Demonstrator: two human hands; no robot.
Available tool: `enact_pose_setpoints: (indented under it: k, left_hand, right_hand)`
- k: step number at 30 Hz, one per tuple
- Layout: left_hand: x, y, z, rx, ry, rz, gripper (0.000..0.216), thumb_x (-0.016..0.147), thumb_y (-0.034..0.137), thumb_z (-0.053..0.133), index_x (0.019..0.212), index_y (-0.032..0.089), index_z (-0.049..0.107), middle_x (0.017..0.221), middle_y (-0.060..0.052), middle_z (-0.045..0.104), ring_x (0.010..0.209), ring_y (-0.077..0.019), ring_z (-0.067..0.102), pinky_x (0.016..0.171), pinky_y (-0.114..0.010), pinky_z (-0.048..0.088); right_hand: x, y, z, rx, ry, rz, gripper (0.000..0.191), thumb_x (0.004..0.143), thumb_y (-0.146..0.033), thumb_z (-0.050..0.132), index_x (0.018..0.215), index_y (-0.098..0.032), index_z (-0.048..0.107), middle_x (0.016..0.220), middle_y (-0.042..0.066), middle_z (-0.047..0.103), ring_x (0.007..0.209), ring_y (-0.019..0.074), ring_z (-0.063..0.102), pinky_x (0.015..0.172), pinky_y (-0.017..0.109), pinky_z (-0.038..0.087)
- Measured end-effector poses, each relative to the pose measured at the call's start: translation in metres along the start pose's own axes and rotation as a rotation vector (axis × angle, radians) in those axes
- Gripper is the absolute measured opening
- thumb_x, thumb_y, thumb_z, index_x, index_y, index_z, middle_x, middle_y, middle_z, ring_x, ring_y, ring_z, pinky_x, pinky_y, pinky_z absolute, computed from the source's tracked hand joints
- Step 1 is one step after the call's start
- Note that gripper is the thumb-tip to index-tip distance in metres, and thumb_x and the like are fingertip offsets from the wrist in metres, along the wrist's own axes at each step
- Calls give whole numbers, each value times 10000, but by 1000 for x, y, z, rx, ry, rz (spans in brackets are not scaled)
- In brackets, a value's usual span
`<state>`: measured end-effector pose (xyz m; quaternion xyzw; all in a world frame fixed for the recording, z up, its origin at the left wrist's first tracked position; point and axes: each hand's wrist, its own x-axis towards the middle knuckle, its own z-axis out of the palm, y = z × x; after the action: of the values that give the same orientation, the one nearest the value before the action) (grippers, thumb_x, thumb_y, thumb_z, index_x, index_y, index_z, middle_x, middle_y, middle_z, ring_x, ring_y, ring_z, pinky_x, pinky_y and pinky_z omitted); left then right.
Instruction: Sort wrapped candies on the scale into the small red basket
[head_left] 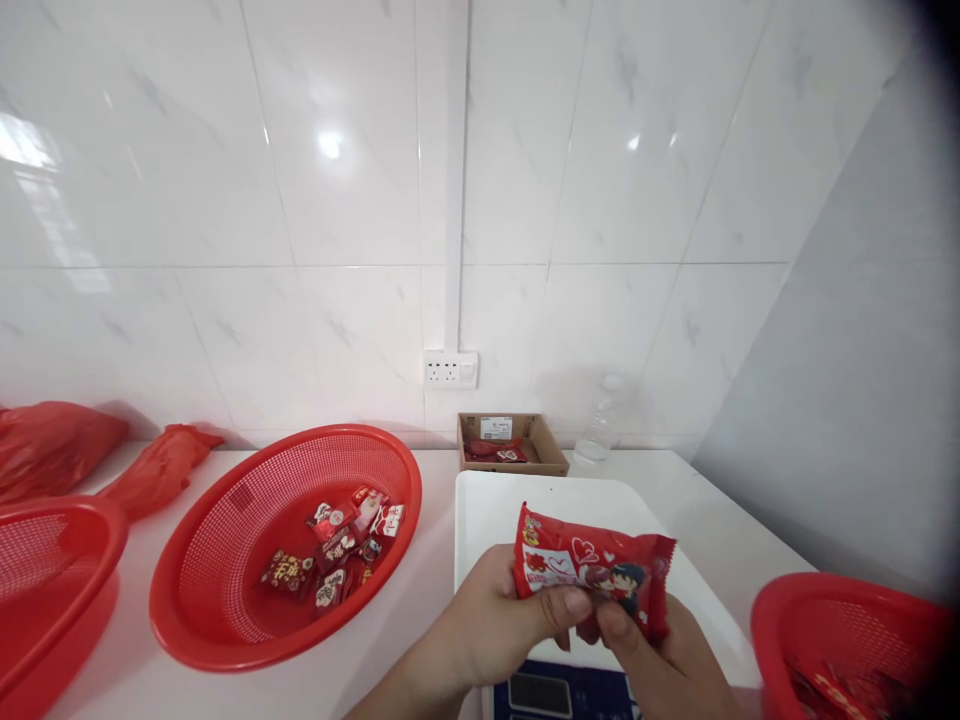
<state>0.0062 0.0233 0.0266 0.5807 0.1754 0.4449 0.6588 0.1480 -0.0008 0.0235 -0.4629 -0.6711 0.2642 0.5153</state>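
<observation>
Both of my hands grip one red candy packet (592, 560), printed with hearts and cartoon figures, and its crimped end points right. My left hand (502, 620) pinches its left part with the thumb across the front. On the lower right part presses the thumb of my right hand (660, 650), while its other fingers are mostly hidden behind. The packet is held over a white weighing scale (487, 510), whose dark blue panel with a grey display (540, 692) shows below my hands.
Left stands a red plastic basket (172, 590) with several small wrapped sweets. Another red basket (112, 520) is at far left, near red bags (161, 465). Behind the scale sit a cardboard box (555, 455) holding red packets and a clear bottle (600, 420). A red basket (780, 600) with packets stands right.
</observation>
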Motion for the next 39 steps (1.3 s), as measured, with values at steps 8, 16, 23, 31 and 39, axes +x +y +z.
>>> enact_pose_setpoints:
  k: [8,16,23,31,39]
  left_hand:
    - [-1,2,1,-19,95,8,347,726,446,642,733,100,657,603,-26,527,532,-83,450,474,-183,372]
    - [0,3,2,33,54,16,399,724,506,616,665,112,612,574,-8,481,525,-84,427,483,-195,359]
    - [1,5,-2,96,157,23,469,706,598,576,669,133,521,519,11,487,478,-75,413,479,-193,321]
    - [1,2,-4,56,232,17,406,738,518,590,602,154,474,486,12,505,469,-80,431,496,-201,334]
    - [2,2,-4,7,309,-17,367,725,467,621,593,151,490,451,25,483,445,-84,428,488,-205,330]
  right_hand:
    - [-1,-8,-4,-100,32,12,525,793,-607,396,503,-206,569,466,22,571,431,155,510,406,224,420]
    - [0,-10,-2,-158,87,-43,491,820,-540,403,465,-219,511,432,-2,540,400,138,470,388,222,372]
    - [-6,-2,-4,-98,301,161,526,761,-629,451,443,-211,495,417,12,524,409,150,477,397,246,380]
    - [-3,12,-6,90,222,118,530,734,-644,478,460,-196,545,435,26,545,431,154,494,415,252,422]
    - [1,5,-1,54,192,201,503,727,-615,517,512,-170,605,470,45,601,450,162,529,425,243,446]
